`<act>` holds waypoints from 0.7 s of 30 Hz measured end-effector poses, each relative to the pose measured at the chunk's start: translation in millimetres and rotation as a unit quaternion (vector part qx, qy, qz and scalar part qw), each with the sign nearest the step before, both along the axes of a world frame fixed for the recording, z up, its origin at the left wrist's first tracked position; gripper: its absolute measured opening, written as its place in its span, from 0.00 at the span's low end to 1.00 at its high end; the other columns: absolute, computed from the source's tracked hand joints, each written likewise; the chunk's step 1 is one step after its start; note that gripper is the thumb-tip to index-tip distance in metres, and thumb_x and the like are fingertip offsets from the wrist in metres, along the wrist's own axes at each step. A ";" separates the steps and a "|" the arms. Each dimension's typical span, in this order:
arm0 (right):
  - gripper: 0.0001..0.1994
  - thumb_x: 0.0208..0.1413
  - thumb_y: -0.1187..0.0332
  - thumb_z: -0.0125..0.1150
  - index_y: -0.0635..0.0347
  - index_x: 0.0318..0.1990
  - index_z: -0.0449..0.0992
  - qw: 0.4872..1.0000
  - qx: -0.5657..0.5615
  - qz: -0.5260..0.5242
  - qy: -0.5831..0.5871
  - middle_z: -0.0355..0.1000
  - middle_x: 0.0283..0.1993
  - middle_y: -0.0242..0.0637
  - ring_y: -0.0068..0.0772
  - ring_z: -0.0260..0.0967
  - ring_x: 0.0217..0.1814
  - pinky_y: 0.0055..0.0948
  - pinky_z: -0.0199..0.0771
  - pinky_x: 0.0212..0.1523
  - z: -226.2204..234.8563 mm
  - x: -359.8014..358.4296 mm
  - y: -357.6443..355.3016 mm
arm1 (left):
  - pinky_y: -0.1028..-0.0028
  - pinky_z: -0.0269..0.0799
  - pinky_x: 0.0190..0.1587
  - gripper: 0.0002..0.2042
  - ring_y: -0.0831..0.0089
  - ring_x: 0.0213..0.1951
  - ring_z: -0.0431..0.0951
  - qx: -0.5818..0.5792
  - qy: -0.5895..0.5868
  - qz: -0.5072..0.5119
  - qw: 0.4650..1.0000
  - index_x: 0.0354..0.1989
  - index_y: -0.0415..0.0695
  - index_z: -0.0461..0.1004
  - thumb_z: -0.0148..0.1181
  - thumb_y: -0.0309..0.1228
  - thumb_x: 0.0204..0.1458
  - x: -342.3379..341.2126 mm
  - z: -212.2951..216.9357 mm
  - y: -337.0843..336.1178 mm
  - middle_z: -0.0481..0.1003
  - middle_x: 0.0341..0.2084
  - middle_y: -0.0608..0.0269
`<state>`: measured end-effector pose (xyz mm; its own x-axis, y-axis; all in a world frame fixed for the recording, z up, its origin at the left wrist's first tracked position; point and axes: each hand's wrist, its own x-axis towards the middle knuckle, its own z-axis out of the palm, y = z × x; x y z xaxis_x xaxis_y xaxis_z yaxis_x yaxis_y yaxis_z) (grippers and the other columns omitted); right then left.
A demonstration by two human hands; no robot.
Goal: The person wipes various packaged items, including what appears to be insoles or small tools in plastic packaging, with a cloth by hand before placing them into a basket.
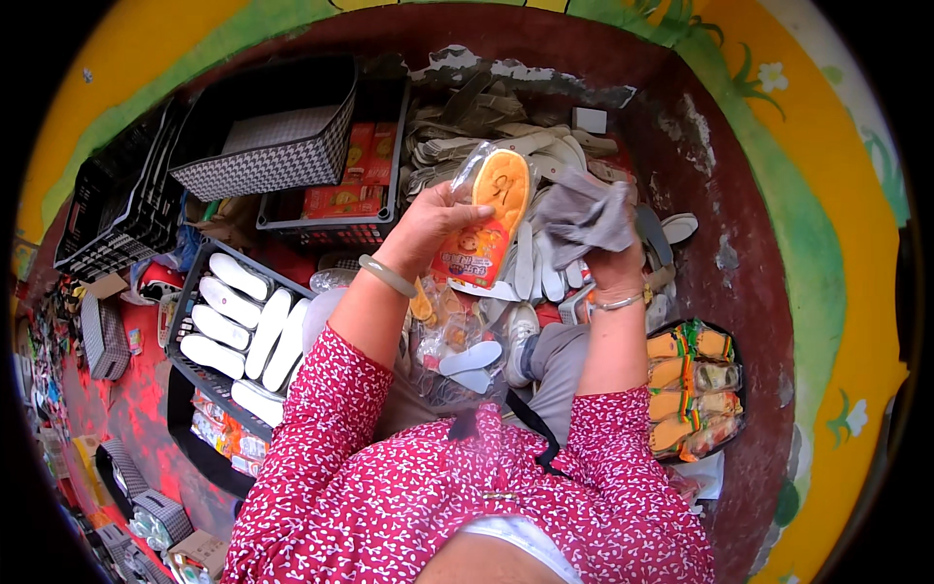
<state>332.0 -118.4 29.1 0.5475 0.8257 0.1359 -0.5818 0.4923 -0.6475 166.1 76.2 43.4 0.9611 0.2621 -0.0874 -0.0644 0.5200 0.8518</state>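
Left hand of mine is raised in front of me and clamped on one orange insole, which stands nearly upright in a clear wrapper, with a red-orange label on its lower part. The thumb presses on the front of it. Right hand is apart from the left one and also raised, and it grips a crumpled grey cloth. This cloth is just beside the insole; its folds hide a part of my fingers, so I cannot tell exactly how they are bent. On the left wrist I wear a pale bangle, on the right wrist a silvery bangle.

Below the hands, over my lap, lies clear plastic packaging with grey insoles near it. A white shoe is visible between the packaging and my right knee.

At my left side is a dark crate with white insoles arranged in it. Farther from me are a checked basket and a black crate containing red boxes. Behind the hands, a big heap of pale insoles lies along the wall. At my right, a dark tray holds bundles of orange insoles.
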 end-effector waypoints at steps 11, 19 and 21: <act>0.11 0.51 0.71 0.62 0.65 0.41 0.75 0.972 -0.114 -0.203 0.029 0.74 0.36 0.33 0.24 0.71 0.36 0.22 0.71 0.39 -16.2 -49.9 39.2 | 0.77 0.74 0.38 0.15 0.78 0.33 0.76 0.167 0.065 -0.066 0.982 0.46 0.34 0.69 0.60 0.23 0.50 16.9 -41.1 -23.7 0.77 0.32 0.61; 0.08 0.50 0.71 0.64 0.65 0.34 0.73 0.948 -0.106 -0.250 0.168 0.74 0.32 0.36 0.29 0.73 0.32 0.26 0.74 0.35 -41.9 -35.8 42.4 | 0.79 0.72 0.24 0.10 0.80 0.25 0.75 0.255 0.101 -0.033 0.961 0.35 0.34 0.70 0.62 0.27 0.49 18.9 -36.0 -41.6 0.76 0.25 0.59; 0.08 0.50 0.71 0.64 0.66 0.33 0.73 0.946 -0.109 -0.250 0.176 0.74 0.32 0.36 0.30 0.73 0.31 0.26 0.74 0.34 -42.5 -32.0 42.6 | 0.79 0.72 0.28 0.12 0.80 0.27 0.76 0.233 0.117 -0.046 0.964 0.37 0.33 0.70 0.63 0.28 0.49 17.4 -26.9 -43.8 0.77 0.25 0.60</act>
<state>300.0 -75.8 -13.4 0.8564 0.4392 -0.2714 -0.5103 0.6401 -0.5744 183.5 32.4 16.5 0.9506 0.2399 -0.1971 0.1853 0.0709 0.9801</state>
